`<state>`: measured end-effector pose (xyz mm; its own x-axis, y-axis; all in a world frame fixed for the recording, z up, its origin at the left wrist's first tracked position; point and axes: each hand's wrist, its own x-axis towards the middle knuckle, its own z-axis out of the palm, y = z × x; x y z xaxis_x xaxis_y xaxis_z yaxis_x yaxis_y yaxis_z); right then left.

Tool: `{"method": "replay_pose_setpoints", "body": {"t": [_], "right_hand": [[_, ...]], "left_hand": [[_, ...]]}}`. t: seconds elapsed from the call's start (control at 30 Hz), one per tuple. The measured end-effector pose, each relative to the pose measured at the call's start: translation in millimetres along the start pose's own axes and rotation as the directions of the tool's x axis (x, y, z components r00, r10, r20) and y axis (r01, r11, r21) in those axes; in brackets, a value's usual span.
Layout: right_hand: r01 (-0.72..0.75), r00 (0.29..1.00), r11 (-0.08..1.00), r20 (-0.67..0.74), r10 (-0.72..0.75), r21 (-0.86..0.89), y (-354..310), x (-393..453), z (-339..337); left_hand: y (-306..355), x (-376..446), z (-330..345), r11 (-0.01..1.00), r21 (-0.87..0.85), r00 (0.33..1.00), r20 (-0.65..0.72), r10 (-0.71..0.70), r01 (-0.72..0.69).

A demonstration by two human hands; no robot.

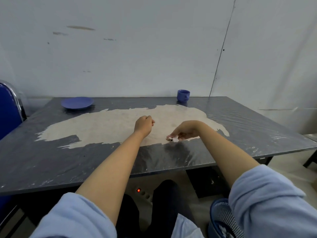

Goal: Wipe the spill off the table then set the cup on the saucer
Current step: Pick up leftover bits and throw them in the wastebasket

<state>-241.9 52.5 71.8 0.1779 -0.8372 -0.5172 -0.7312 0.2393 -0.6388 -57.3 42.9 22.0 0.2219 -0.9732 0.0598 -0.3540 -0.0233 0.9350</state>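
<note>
Pinching a small white wad [175, 139] in right hand [186, 133], left hand [143, 125] curled in an empty fist over the surface [248, 127]. Risking smearing a wide pale spill [106, 127] with so little. Cup [183, 96] and saucer [77, 102] sitting well apart at the far edge.

White scrap [175, 139] under right fingers: unidentifiable.

Soft, even, cool daylight fills the scene, with no hard shadows. Glare streaks the plastic-covered table [248, 127] along its right edge and near corner, where wrinkles catch the light. Wide-angle distortion bows the table's front edge and the wall [154, 48] seam. Focus is slightly soft throughout; beneath the table lies dim shade.
</note>
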Motion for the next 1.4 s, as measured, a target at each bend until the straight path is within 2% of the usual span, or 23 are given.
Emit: {"method": "replay_pose_setpoints", "body": {"t": [0.1,0.23,0.33,0.57,0.67,0.77,0.87,1.0,1.1,1.2,1.3,1.4], "right_hand": [[-0.102,0.991,0.941,0.111,0.070,0.322,28,-9,-21],[-0.088,0.995,0.856,0.080,0.055,0.510,66,-27,-47],[-0.063,0.998,0.793,0.031,0.056,0.605,102,-49,-66],[-0.044,0.983,0.678,-0.087,0.159,0.734,204,-112,-107],[-0.051,0.970,0.635,-0.113,0.215,0.770,251,-130,-114],[-0.080,0.957,0.594,-0.105,0.269,0.800,296,-135,-109],[-0.149,0.942,0.564,-0.057,0.330,0.812,338,-129,-93],[-0.205,0.934,0.445,0.037,0.356,0.872,394,-101,-60],[-0.221,0.925,0.346,0.083,0.371,0.912,430,-75,-29],[-0.262,0.894,0.302,0.113,0.434,0.917,457,-53,2],[-0.283,0.845,0.233,0.127,0.520,0.930,477,-31,32],[-0.285,0.793,0.165,0.136,0.594,0.944,491,-10,55]], "left_hand": [[14,-6,13,0.999,-0.030,0.996,0.085,-0.017,0.019],[39,-25,49,0.997,-0.052,0.975,0.221,-0.036,0.049],[59,-45,90,0.992,-0.115,0.935,0.354,-0.008,0.052],[97,-113,192,0.969,-0.241,0.785,0.610,0.107,0.056],[94,-146,226,0.950,-0.303,0.713,0.683,0.158,0.080],[74,-172,253,0.961,-0.265,0.621,0.767,0.164,0.073],[41,-184,275,0.985,-0.137,0.561,0.826,0.057,0.102],[-21,-185,302,0.973,0.090,0.523,0.831,-0.191,0.213],[-65,-184,316,0.902,0.212,0.482,0.786,-0.387,0.377],[-102,-177,328,0.804,0.264,0.464,0.703,-0.539,0.533],[-135,-168,343,0.736,0.291,0.459,0.628,-0.629,0.611],[-162,-162,361,0.655,0.309,0.410,0.579,-0.705,0.690]]}}
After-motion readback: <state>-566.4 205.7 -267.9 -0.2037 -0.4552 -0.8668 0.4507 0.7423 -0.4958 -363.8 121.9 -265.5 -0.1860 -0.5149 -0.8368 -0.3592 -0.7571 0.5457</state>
